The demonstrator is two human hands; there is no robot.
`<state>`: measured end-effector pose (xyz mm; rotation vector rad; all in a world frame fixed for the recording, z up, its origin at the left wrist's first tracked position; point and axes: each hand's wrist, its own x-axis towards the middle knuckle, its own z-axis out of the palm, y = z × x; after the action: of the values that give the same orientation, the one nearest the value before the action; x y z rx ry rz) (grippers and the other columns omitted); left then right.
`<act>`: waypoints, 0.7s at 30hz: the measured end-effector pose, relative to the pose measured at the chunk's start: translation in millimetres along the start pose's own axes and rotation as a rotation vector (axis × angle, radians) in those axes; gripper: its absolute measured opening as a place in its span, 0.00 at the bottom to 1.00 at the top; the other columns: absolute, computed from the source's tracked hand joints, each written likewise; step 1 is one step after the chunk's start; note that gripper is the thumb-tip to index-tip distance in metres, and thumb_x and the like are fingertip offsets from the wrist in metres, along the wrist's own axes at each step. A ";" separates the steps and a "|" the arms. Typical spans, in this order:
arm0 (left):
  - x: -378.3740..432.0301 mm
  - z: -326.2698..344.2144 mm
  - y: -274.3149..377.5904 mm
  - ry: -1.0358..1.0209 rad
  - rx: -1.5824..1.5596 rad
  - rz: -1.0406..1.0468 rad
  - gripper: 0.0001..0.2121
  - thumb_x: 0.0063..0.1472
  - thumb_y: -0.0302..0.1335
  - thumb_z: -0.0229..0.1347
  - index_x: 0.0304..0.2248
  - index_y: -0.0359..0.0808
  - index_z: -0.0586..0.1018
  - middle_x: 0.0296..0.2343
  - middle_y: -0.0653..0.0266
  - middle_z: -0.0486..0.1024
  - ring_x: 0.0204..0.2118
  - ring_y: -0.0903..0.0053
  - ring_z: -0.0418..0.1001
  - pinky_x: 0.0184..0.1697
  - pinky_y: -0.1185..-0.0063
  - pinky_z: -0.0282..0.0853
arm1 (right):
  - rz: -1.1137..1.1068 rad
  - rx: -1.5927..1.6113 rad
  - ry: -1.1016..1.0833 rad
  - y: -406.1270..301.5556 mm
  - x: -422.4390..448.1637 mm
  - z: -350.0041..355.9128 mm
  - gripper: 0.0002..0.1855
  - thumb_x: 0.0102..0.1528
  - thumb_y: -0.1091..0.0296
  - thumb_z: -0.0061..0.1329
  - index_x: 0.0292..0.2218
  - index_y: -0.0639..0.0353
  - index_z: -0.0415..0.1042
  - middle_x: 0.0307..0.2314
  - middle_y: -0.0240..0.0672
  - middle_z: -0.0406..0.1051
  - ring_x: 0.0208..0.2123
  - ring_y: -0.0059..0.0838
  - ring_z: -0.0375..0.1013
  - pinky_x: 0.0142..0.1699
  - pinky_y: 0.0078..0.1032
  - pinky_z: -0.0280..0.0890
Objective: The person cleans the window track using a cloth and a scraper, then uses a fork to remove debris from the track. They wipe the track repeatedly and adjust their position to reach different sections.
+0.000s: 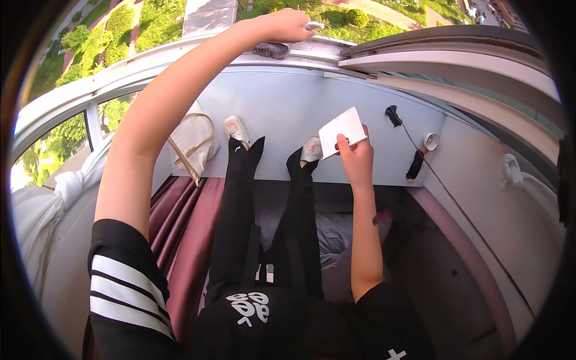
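Note:
My left hand [290,26] is stretched out over the window sill track [315,53], its fingers closed around a white handle [313,25]. Just below that hand, dark bristles of a brush [272,51] lie against the track; the hand hides how they join the handle. In front of my right shin, my right hand [357,157] grips a small white flat plate [343,130], perhaps a small dustpan. The thumb lies across its face, and the fingers go behind it. Both my feet, in white clogs [236,128], stand on a pale ledge [270,103] under the window.
A cream cloth bag [193,139] leans left of my feet. Window sashes [441,67] cover the right side. A black cord [468,209], a small white cup-like object [430,141] and knotted white curtains [74,182] are nearby. Outside, greenery [119,27] lies far below.

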<state>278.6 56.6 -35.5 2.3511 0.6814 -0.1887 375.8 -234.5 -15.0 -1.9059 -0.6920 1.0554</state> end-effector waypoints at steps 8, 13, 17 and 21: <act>-111.0 35.3 -6.5 0.395 -0.449 -0.086 0.14 0.51 0.36 0.51 0.30 0.31 0.71 0.22 0.56 0.71 0.24 0.71 0.69 0.30 0.78 0.63 | -0.448 -0.403 0.136 -112.7 47.5 41.7 0.11 0.43 0.76 0.47 0.32 0.64 0.68 0.16 0.39 0.67 0.18 0.27 0.68 0.24 0.20 0.61; -161.3 60.4 -17.2 0.264 -0.791 -0.326 0.12 0.51 0.34 0.52 0.27 0.32 0.71 0.19 0.61 0.70 0.23 0.78 0.68 0.28 0.80 0.63 | -0.397 -0.943 0.032 -210.8 114.2 65.9 0.11 0.42 0.72 0.47 0.32 0.60 0.71 0.21 0.42 0.70 0.25 0.34 0.70 0.31 0.25 0.63; -175.2 81.0 -19.6 0.269 -0.923 -0.393 0.10 0.51 0.34 0.52 0.25 0.34 0.69 0.18 0.66 0.69 0.18 0.83 0.66 0.24 0.83 0.62 | -0.251 -1.531 -0.166 -188.8 197.4 58.8 0.18 0.39 0.69 0.50 0.37 0.57 0.70 0.26 0.42 0.70 0.29 0.36 0.69 0.35 0.27 0.63; -196.1 83.3 -36.8 0.250 -1.036 -0.456 0.14 0.50 0.35 0.52 0.27 0.30 0.68 0.21 0.52 0.69 0.24 0.64 0.68 0.30 0.77 0.62 | -0.041 -1.590 -0.297 -157.6 219.9 49.7 0.16 0.43 0.76 0.39 0.36 0.53 0.70 0.30 0.45 0.69 0.35 0.40 0.68 0.41 0.29 0.63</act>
<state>96.0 -56.6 -59.9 1.2190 1.0974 0.2284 430.8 33.2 15.7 -2.9322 -2.1596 0.7249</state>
